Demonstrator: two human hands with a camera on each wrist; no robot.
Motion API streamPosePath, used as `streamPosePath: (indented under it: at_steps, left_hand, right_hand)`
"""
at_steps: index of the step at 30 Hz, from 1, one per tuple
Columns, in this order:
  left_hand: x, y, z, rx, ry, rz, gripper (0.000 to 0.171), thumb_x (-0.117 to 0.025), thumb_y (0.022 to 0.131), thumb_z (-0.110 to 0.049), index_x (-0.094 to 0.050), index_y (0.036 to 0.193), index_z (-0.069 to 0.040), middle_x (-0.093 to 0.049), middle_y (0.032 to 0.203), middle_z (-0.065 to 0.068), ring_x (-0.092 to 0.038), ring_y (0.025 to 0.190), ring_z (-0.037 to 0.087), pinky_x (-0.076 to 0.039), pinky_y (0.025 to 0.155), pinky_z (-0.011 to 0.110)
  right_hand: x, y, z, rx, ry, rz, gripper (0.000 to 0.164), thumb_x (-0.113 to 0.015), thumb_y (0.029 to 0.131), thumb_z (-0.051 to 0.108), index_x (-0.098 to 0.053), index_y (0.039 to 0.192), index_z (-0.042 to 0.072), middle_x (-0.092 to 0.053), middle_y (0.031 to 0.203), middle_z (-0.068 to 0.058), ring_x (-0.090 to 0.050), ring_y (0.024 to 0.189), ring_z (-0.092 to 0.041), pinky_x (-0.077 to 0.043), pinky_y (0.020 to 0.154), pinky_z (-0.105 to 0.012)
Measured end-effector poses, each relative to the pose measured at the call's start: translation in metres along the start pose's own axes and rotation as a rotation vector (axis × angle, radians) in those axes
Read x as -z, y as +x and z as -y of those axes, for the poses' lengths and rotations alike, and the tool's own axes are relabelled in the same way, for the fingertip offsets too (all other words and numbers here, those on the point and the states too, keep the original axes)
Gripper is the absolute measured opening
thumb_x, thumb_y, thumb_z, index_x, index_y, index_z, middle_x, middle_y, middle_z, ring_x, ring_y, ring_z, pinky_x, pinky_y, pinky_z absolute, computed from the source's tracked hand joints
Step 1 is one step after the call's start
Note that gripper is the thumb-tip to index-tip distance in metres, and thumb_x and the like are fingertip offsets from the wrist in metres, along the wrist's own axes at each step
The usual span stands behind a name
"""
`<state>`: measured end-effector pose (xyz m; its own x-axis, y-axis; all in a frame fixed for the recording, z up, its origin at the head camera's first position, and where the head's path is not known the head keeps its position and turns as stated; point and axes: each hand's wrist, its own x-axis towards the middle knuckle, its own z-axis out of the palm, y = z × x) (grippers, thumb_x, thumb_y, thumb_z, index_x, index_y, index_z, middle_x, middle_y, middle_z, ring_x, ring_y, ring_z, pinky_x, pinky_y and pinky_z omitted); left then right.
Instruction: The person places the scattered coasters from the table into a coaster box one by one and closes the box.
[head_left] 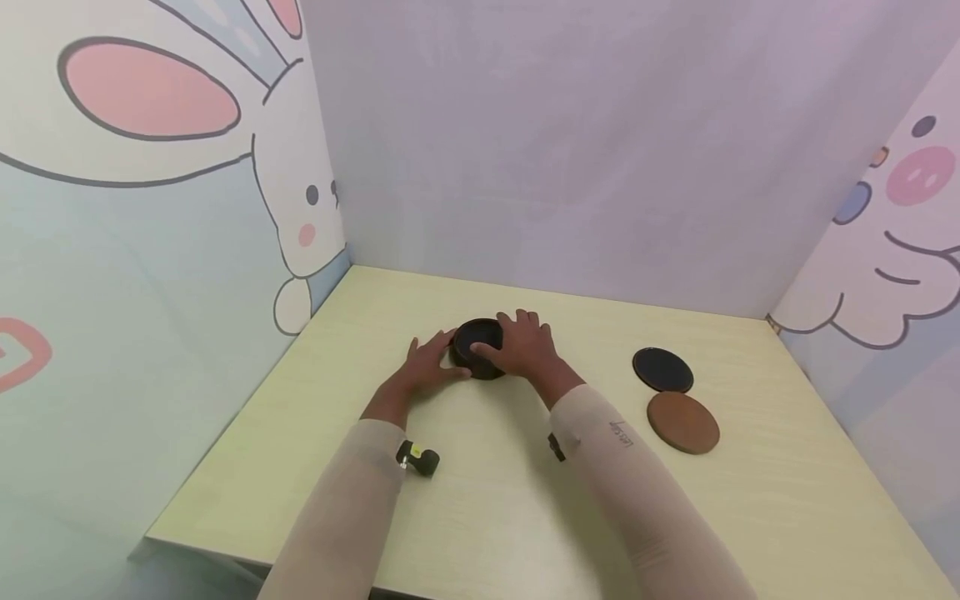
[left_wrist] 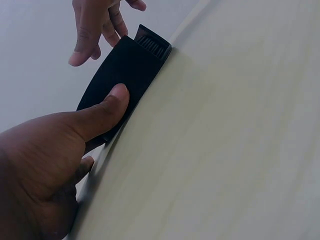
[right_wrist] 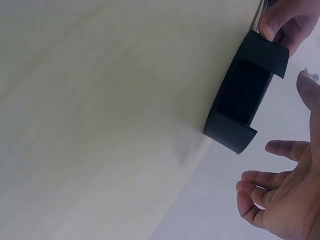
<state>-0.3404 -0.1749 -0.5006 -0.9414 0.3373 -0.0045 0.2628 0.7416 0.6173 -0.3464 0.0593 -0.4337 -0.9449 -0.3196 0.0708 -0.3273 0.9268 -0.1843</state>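
Head view: left hand [head_left: 426, 368] grips black holder [head_left: 484, 372], right hand [head_left: 525, 345] near

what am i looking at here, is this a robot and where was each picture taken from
No robot here: these are a person's two bare hands. The wide picture comes from a camera on the head, looking forward and down. The other two come from cameras on the left and right wrists, so things look tilted. On the table are a black holder and, off to the right, a black disc and a brown disc. The left hand grips the holder's side wall. The right hand is beside it, holding nothing.
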Motion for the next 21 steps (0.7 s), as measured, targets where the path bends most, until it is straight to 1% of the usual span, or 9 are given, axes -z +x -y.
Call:
streamPosePath:
  at_steps: [2, 7, 13, 14, 21]
  left_hand:
    - [0.000, 0.000, 0.000, 0.006, -0.005, 0.000, 0.096, -0.072, 0.102, -0.056, -0.022, 0.177, -0.021, -0.027, 0.183, 0.008, -0.014, 0.173, 0.034, 0.013, 0.140, 0.061]
    - [0.001, 0.000, -0.001, 0.004, 0.009, -0.004, 0.096, -0.071, 0.102, -0.056, -0.022, 0.177, -0.021, -0.027, 0.183, 0.009, -0.016, 0.173, 0.035, 0.011, 0.140, 0.062]
    - [0.001, 0.001, -0.002, -0.005, 0.018, -0.004, 0.095, -0.072, 0.103, -0.053, -0.022, 0.176, -0.019, -0.029, 0.182, 0.010, -0.016, 0.172, 0.037, 0.010, 0.139, 0.064]
    - [0.001, 0.001, -0.002, -0.007, 0.018, -0.006, 0.095, -0.072, 0.103, -0.053, -0.023, 0.176, -0.018, -0.029, 0.182, 0.011, -0.017, 0.172, 0.037, 0.009, 0.139, 0.065]
    - [0.001, 0.001, -0.003, -0.005, 0.029, -0.006, 0.097, -0.074, 0.102, -0.052, -0.022, 0.176, -0.015, -0.029, 0.181, 0.013, -0.017, 0.172, 0.037, 0.008, 0.139, 0.066]
  right_hand:
    - [0.002, 0.001, -0.004, -0.014, 0.007, 0.004, 0.090, -0.052, 0.102, 0.077, -0.048, 0.164, 0.011, -0.056, 0.155, -0.023, -0.047, 0.149, -0.046, -0.047, 0.117, -0.068]
    - [0.007, 0.001, -0.013, -0.061, 0.024, 0.023, 0.091, -0.043, 0.106, 0.077, -0.044, 0.166, 0.009, -0.049, 0.162, -0.025, -0.041, 0.155, -0.047, -0.042, 0.121, -0.071]
    - [0.013, 0.000, -0.026, -0.135, 0.062, 0.017, 0.088, -0.034, 0.109, 0.075, -0.045, 0.163, 0.007, -0.050, 0.156, -0.027, -0.041, 0.152, -0.047, -0.040, 0.121, -0.071]
    - [0.014, 0.000, -0.028, -0.148, 0.070, 0.014, 0.087, -0.035, 0.109, 0.074, -0.046, 0.162, 0.006, -0.050, 0.156, -0.028, -0.041, 0.151, -0.047, -0.040, 0.121, -0.071]
    - [0.022, -0.001, -0.047, -0.217, 0.061, 0.015, 0.087, -0.029, 0.111, 0.072, -0.044, 0.162, 0.003, -0.046, 0.157, -0.032, -0.039, 0.151, -0.050, -0.039, 0.120, -0.073]
